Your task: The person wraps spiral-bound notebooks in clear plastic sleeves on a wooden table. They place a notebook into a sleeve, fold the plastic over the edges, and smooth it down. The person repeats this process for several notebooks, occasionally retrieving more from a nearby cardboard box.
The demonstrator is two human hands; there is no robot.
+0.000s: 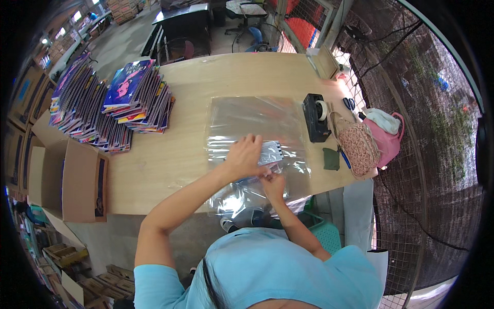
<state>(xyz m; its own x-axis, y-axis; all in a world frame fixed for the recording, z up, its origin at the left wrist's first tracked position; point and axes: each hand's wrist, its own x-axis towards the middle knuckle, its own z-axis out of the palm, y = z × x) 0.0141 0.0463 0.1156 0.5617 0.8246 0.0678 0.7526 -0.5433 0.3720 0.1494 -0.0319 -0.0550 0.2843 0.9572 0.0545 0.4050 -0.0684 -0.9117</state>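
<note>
A small spiral-bound notebook [271,153] with a pale cover lies on a stack of clear plastic sheets [252,113] near the table's front edge. My left hand [245,155] rests over the notebook's left part, fingers stretched away from me, covering much of it. Close by its thumb, at the notebook's near side, my right hand [273,186] is closed in a pinch on what looks like clear plastic. Its fingertips are partly hidden, and glare on the plastic blurs the exact edge.
Two tall stacks of colourful spiral notebooks [128,87] stand at the left, behind an open cardboard box [85,180]. On the right are a black tape dispenser [316,118], a dark green pouch [331,159], a blue pen [345,159], scissors [349,104] and a patterned bag [358,149].
</note>
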